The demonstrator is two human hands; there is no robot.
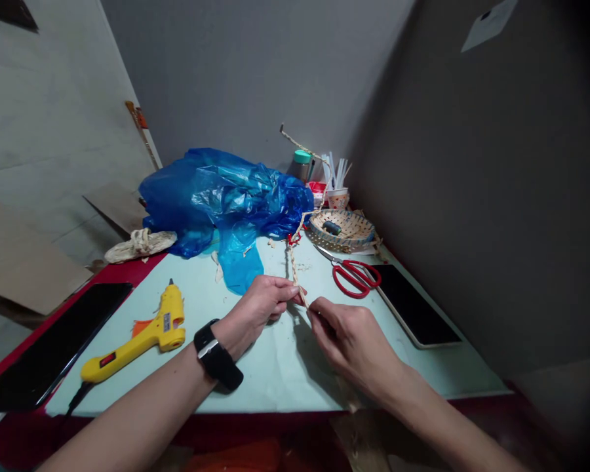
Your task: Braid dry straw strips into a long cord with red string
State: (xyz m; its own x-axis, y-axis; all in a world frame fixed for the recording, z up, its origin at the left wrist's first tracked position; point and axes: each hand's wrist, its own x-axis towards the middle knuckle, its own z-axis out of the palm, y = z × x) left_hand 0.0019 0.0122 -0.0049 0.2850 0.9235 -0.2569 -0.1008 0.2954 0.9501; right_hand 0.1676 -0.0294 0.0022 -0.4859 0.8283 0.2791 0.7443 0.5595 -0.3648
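Observation:
A thin pale braided cord (295,263) runs from my hands up over the table, past some red thread, to a nail-like point on the wall. My left hand (270,298) pinches the cord near its lower end, thumb on top. Just to the right, my right hand (349,331) is closed on the strands below that spot, its fingertips close to the left ones. Loose pale strands hang beneath my right hand toward the table's front edge. Scissors with red handles (356,278) lie beyond my right hand, blades pointing up and left.
A yellow glue gun (137,344) and a black tablet (59,341) lie at left. Behind are a blue plastic bag (216,190), a bundle of pale fibre (140,245), a woven basket (341,229) and a cup of glue sticks (338,196). A phone-like slab (413,305) lies at right.

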